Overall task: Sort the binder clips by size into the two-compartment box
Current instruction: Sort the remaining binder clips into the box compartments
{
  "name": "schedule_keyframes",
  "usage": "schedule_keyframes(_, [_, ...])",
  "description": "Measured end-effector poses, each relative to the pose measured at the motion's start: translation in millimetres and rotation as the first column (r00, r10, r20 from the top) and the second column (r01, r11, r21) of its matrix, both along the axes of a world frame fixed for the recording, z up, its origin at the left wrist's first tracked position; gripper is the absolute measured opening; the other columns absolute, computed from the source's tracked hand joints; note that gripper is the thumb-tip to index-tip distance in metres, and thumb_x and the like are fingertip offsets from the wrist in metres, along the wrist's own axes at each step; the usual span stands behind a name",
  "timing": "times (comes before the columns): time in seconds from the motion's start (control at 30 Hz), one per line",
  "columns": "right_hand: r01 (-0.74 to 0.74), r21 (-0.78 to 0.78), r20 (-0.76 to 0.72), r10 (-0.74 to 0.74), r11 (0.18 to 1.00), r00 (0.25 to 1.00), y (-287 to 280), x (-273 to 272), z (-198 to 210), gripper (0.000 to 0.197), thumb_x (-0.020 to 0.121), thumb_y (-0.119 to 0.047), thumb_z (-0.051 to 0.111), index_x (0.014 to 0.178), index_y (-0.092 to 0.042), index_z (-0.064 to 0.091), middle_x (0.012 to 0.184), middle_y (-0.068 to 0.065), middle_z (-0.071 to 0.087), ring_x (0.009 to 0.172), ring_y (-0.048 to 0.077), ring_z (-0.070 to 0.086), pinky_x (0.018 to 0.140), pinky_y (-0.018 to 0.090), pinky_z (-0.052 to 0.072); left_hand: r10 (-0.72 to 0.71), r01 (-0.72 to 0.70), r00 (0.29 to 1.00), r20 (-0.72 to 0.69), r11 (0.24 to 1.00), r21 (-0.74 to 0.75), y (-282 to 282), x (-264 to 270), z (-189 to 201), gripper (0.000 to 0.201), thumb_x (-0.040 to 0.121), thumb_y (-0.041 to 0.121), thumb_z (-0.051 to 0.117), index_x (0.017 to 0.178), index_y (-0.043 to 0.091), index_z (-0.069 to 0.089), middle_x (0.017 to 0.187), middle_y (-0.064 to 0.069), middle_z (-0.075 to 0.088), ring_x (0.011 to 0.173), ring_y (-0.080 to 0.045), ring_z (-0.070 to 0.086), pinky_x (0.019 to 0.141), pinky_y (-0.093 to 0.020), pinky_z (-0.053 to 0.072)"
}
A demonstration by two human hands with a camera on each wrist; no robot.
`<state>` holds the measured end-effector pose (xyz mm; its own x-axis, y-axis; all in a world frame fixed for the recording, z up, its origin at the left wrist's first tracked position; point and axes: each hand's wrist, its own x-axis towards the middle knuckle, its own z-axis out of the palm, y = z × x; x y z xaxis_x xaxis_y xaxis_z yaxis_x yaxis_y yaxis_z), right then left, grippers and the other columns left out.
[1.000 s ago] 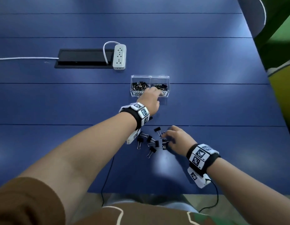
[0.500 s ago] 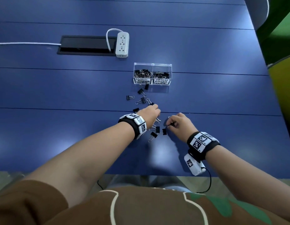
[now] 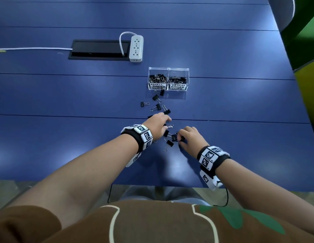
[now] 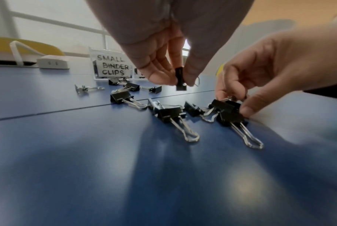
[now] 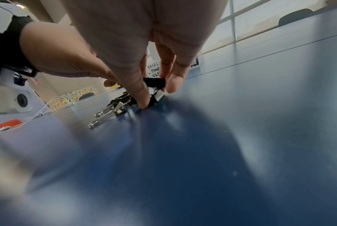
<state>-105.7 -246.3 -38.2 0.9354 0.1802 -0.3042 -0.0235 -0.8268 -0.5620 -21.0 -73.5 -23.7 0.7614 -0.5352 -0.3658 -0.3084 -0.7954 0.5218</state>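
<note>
Lying left: white power strip point(image 3: 136, 49) on the blue table point(image 3: 231, 106), beside a black cable hatch point(image 3: 98, 49).
Left hand point(image 3: 157, 126): fingertips point(image 4: 160, 76) pinch one small black binder clip point(image 4: 180, 79), lifted off the table.
Loose clips: black binder clips with silver wire handles point(image 3: 157, 106) scattered between the hands and the box.
Box: clear plastic two-compartment box point(image 3: 168, 78), labelled SMALL on the left and MEDIUM on the right, both holding clips.
Right hand point(image 3: 192, 137): fingers curled round a black clip point(image 5: 154, 81) just above the table.
</note>
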Motion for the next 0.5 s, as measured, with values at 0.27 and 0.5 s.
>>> schedule_keyframes(0.27, [0.005, -0.008, 0.021, -0.005, 1.000, 1.000, -6, 26, 10, 0.014, 0.076, -0.002, 0.055, 0.087, -0.010, 0.057, 0.093, 0.007, 0.048, 0.072, 0.025, 0.045, 0.066, 0.030, 0.040, -0.233, 0.227, 0.972, -0.005, 0.943, 0.241, -4, -9, -6, 0.039, 0.094, 0.016, 0.054, 0.131, 0.009, 0.048, 0.126, -0.012, 0.048, 0.122, -0.030, 0.047, 0.101, -0.045, 0.044])
schedule_keyframes(0.5, [-0.103, -0.110, 0.060, 0.110, 0.989, 0.992, -21, 90, 44, 0.021, 0.074, 0.005, 0.051, 0.086, -0.008, 0.064, 0.102, 0.012, 0.054, 0.093, 0.031, 0.054, 0.084, 0.040, 0.050, -0.101, 0.086, 0.993, 0.058, 0.973, 0.215, -7, -7, -4, 0.032, 0.090, 0.016, 0.059, 0.119, 0.007, 0.047, 0.117, -0.012, 0.043, 0.097, -0.034, 0.056, 0.081, -0.048, 0.052])
